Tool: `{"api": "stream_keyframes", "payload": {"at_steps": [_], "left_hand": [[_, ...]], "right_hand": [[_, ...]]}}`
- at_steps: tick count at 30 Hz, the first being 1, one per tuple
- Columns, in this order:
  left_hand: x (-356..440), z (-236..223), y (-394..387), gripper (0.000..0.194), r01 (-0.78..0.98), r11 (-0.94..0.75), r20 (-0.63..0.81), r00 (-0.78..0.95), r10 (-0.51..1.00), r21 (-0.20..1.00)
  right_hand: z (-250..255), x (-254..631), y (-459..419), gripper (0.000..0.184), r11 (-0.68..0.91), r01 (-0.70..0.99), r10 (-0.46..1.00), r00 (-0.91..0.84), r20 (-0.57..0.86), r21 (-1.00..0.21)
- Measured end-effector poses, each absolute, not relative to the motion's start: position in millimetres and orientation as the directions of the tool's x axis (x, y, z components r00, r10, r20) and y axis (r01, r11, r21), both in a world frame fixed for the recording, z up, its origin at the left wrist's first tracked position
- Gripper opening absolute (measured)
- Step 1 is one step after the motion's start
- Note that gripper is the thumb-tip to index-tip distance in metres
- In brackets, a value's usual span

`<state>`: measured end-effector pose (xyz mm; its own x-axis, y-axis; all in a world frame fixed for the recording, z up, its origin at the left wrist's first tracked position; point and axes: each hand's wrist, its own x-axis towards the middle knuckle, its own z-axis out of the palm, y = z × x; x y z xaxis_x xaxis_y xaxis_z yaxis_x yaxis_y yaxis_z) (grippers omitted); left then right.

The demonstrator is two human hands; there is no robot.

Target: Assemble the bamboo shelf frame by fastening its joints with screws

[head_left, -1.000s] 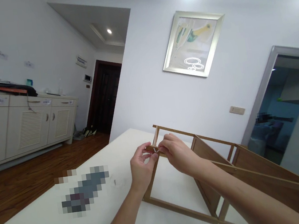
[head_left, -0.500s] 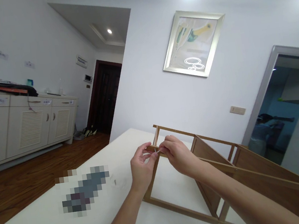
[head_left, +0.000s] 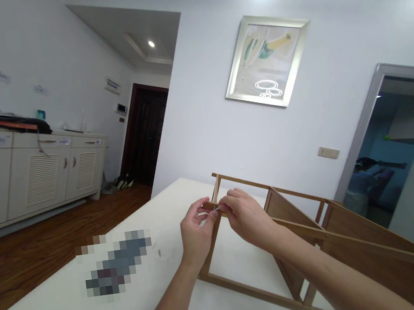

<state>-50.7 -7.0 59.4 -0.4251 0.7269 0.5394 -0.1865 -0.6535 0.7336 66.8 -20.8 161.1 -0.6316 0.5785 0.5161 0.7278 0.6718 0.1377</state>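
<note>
A brown wooden shelf frame (head_left: 247,284) lies on its side on the white table. The fingers of my left hand (head_left: 196,230) are closed round the frame's end post (head_left: 209,206), thumb below and fingers above. Right beside it, my right hand (head_left: 243,216) pinches a thin silvery piece (head_left: 217,208) against the tip of that post. Most of this piece is hidden by my fingertips, so its kind does not show.
The white table (head_left: 59,306) carries a blurred-out dark object (head_left: 120,265) and a tiny metal bit (head_left: 159,253) left of my hands. Louvered cabinets (head_left: 45,171) line the left wall. Through a doorway at right, a person (head_left: 363,180) is visible.
My right hand has turned slightly at the post's tip, and the silvery piece has shifted a little with it. My left hand keeps its place.
</note>
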Motion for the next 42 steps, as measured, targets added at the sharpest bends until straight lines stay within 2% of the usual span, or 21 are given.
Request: {"api": "stream_keyframes", "payload": {"at_steps": [11, 17, 27, 35, 42], "left_hand": [[-51.4, 58.5, -3.2, 0.031, -0.215, -0.648, 0.52, -0.441, 0.732, 0.731], [-49.4, 60.6, -5.3, 0.034, -0.297, -0.637, 0.496, -0.43, 0.754, 0.711], [-46.2, 56.1, 0.0, 0.035, -0.286, -0.642, 0.483, -0.465, 0.742, 0.712], [-46.6, 56.1, -0.3, 0.037, -0.275, -0.633, 0.471, -0.474, 0.744, 0.724], [-46.6, 54.8, 0.8, 0.038, -0.271, -0.636, 0.476, -0.472, 0.742, 0.722]], "right_hand": [[171.6, 66.6, -19.3, 0.019, 0.634, 0.755, 0.63, -0.628, 0.456, 0.165], [163.3, 71.7, -20.8, 0.017, 0.609, 0.736, 0.558, -0.662, 0.5, 0.295], [140.4, 83.9, -14.9, 0.015, 0.578, 0.689, 0.463, -0.718, 0.519, 0.438], [132.2, 85.2, -13.2, 0.017, 0.577, 0.721, 0.468, -0.676, 0.569, 0.383], [135.2, 84.9, -15.1, 0.015, 0.572, 0.745, 0.513, -0.652, 0.558, 0.344]]}}
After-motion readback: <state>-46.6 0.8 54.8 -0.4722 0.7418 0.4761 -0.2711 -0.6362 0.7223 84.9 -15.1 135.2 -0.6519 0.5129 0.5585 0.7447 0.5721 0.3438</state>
